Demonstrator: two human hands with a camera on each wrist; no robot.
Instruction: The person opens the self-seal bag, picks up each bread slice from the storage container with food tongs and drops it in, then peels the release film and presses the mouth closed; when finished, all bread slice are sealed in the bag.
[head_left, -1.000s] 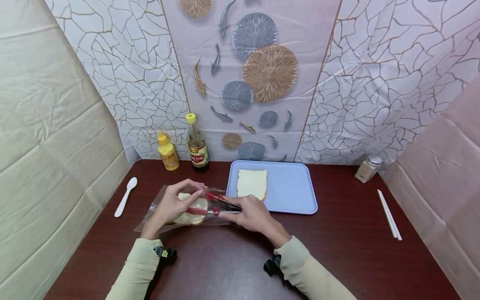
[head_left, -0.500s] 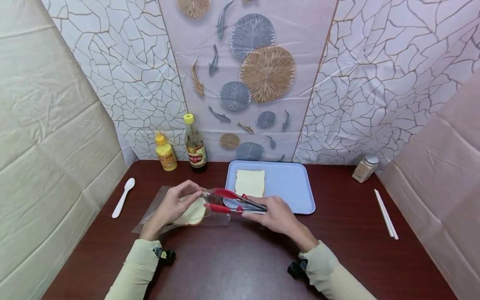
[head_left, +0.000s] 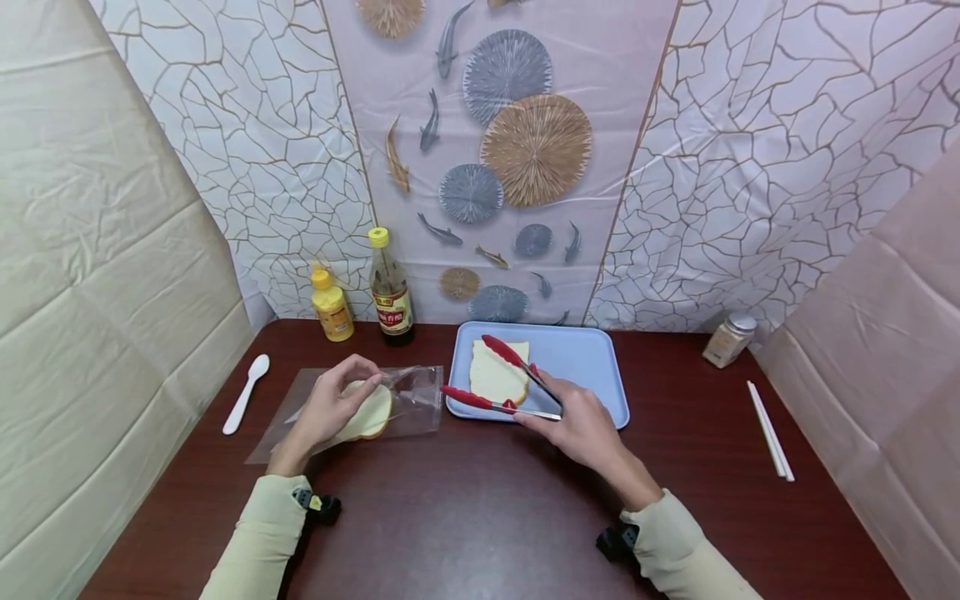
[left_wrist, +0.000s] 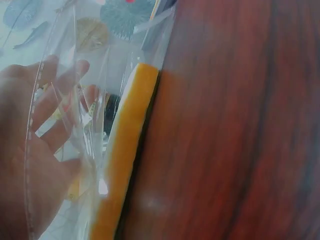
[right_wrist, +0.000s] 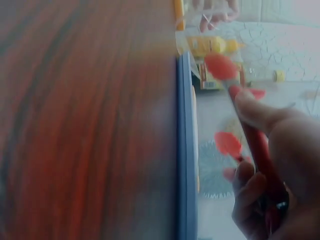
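Note:
My right hand grips metal tongs with red tips, and their arms are spread wide. One red tip is over the bread slice on the blue tray; the other is by the tray's near left corner. The right wrist view shows thumb and fingers round the tongs. My left hand, fingers curled, holds the upper film of a clear plastic bag. Inside the bag lies another bread slice, its crust seen close in the left wrist view. Film partly covers the left fingers.
A yellow squeeze bottle and a dark sauce bottle stand at the back left. A white spoon lies at the left. On the right are a seasoning jar and white chopsticks. Fabric walls enclose the dark table.
My right hand has drawn the tongs away from the bag to the right, over the tray, and their arms have spread wider. My left hand and the bag have shifted slightly left.

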